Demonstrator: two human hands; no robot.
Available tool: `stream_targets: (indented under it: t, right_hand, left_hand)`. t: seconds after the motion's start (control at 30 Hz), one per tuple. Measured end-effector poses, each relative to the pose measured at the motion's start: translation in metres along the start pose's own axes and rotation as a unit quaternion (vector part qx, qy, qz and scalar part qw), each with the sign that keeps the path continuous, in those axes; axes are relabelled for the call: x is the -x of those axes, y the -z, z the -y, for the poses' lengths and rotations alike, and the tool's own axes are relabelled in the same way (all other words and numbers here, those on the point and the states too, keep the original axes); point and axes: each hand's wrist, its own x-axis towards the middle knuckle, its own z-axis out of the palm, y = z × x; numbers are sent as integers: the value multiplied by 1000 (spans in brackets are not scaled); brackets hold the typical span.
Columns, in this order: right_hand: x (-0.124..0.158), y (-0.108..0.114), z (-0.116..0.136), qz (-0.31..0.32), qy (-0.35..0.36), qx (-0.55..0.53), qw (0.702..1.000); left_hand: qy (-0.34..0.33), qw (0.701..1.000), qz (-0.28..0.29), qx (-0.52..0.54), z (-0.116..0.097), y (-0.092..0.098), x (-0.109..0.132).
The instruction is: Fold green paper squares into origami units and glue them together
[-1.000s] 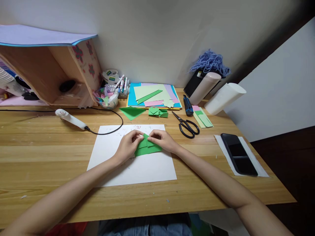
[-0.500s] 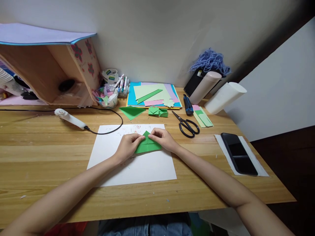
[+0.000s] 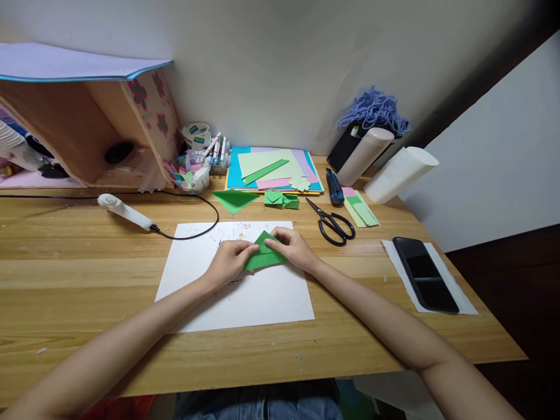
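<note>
A folded green paper piece with a pointed top lies on a white sheet in the middle of the wooden desk. My left hand pinches its left side with bent fingers. My right hand presses and grips its right side, fingers curled over the top fold. Both hands meet over the paper, which is tilted slightly, its left edge raised off the sheet.
Black scissors lie right of the sheet, a phone further right. Behind are green paper scraps, a coloured paper stack, a cup of scraps, markers, a corded white tool and two white rolls.
The green paper's top flaps were folded in to a point, and the piece has turned and lifted a little on its left side. Both hands stayed on it.
</note>
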Motion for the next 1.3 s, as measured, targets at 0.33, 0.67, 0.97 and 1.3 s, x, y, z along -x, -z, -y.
stream_targets:
  t: [0.33,0.67,0.97,1.3]
  right_hand:
    - [6,9,-1,-67,208,222,950]
    - [7,17,-3,89,261,367,889]
    - [5,13,-4,75,249,341,903]
    - [3,8,-2,23,138,245,959]
  left_hand:
    - [-237,933,-162,-218,13,10,3]
    - [-209,895,-52,-391,11,-1,15]
    - [-184,879,-49,-437,6,-5,19]
    - [-153,944,-64,-286,11,2,5]
